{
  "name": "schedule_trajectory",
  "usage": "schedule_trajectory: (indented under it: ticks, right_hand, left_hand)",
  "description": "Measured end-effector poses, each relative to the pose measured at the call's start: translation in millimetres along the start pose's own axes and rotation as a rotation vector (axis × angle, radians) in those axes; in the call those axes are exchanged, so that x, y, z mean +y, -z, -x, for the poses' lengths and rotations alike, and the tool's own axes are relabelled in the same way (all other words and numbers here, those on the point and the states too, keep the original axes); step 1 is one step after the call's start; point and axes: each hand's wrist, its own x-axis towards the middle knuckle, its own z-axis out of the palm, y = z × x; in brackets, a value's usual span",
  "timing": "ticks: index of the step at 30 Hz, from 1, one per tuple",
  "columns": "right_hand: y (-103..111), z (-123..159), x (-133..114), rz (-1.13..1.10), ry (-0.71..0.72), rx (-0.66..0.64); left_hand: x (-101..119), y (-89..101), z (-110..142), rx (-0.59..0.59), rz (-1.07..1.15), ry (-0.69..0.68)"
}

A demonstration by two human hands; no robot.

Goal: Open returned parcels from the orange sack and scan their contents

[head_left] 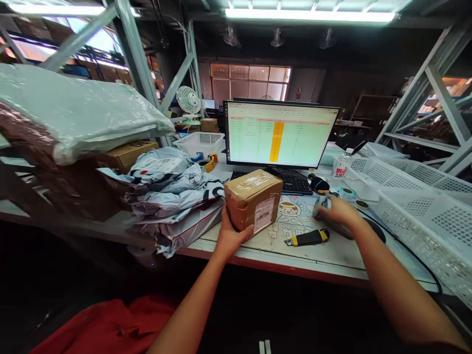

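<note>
My left hand grips the lower left side of a brown cardboard box, which is tilted above the desk mat. A white barcode label on the box faces right and towards me, and clear tape shines on its top. To the right, my right hand is closed around a grey handheld barcode scanner, its head pointing left towards the label; motion blurs it a little. Between the two hands a black and yellow utility knife lies on the printed mat, blade out to the left.
Grey mailing parcels are stacked left of the box, beside a large wrapped package. Behind stand a monitor and a keyboard. White plastic baskets line the right, near a bottle and a black cable.
</note>
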Motion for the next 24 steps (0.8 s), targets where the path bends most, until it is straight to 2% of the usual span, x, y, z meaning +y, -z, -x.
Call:
schedule_trajectory:
  ticks: [2,4,7,9,13,19,24]
  right_hand:
    - [10.9,-21.6,-25.8,0.050,0.056,0.076]
    - [11.0,-45.8,-54.1,0.042,0.151,0.023]
    - [-3.6,-74.2,-88.0,0.025,0.237,-0.066]
    - [-14.4,-85.2,-100.5,0.029,0.241,-0.106]
    - [-24.8,-98.8,-106.2,0.036,0.219,-0.171]
    - [-31.4,-118.2,-114.0,0.004,0.223,-0.188]
    - [-32.4,-123.2,-115.0,-0.012,0.213,-0.221]
  left_hand:
    - [1.6,0.7,0.4,0.017,-0.012,0.022]
    - [4.0,1.8,0.8,0.022,-0.021,0.030]
    - [7.7,3.3,2.0,0.007,-0.023,0.028]
    - [9.2,3.8,2.7,0.006,-0.020,0.032]
    - [8.3,3.9,2.5,0.007,-0.018,0.051]
    - [1.1,4.8,-0.5,-0.013,-0.051,0.036]
    - [-3.0,3.9,-2.3,-0.013,-0.037,0.036]
